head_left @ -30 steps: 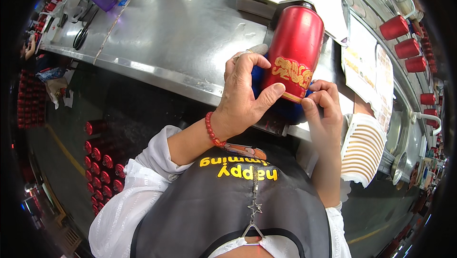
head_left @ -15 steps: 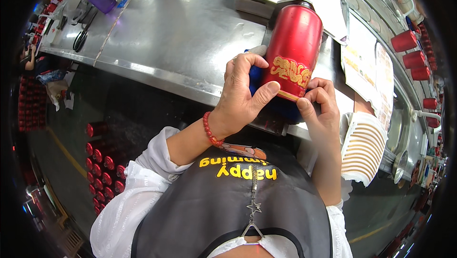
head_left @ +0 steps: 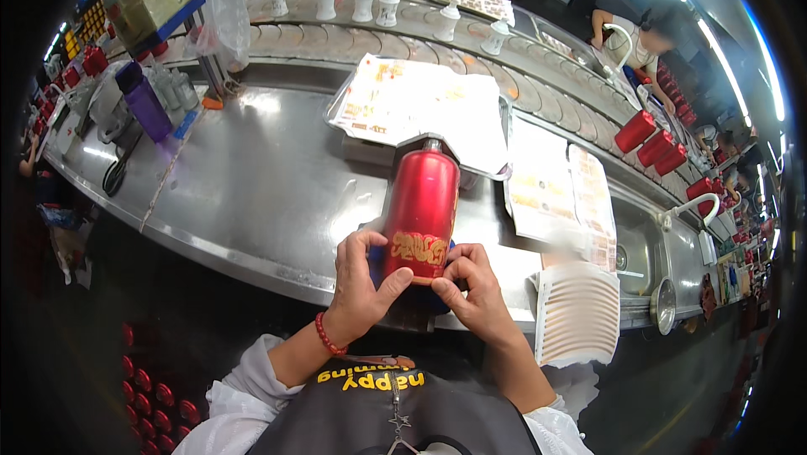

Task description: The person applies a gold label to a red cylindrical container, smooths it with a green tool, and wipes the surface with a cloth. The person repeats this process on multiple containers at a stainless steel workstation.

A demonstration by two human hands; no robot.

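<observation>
A glossy red metal bottle [head_left: 425, 194] lies on its side with its neck pointing away from me. A gold dragon-like pattern [head_left: 419, 247] circles its body near the base. My left hand [head_left: 366, 281] holds the base from the left, its thumb pressed at the bottom edge and its fingers along the side. From the right, my right hand [head_left: 477, 291] grips the base with bent fingers and thumb at the same edge. Under the bottle a dark support with blue parts shows partly; my hands and the bottle hide most of it.
Beyond the bottle, sheets with gold prints [head_left: 420, 102] lie on a metal tray. More printed sheets [head_left: 546, 186] and a white ribbed rack [head_left: 578, 316] are at right, near a sink [head_left: 639, 245]. A purple bottle [head_left: 147, 106] stands left. A conveyor [head_left: 336, 39] carries white jars; co-workers sit behind it.
My view has tilted up and shifted, so the conveyor and co-workers now show. The bottle and both hands appear lower and further left; both hands are still at its base.
</observation>
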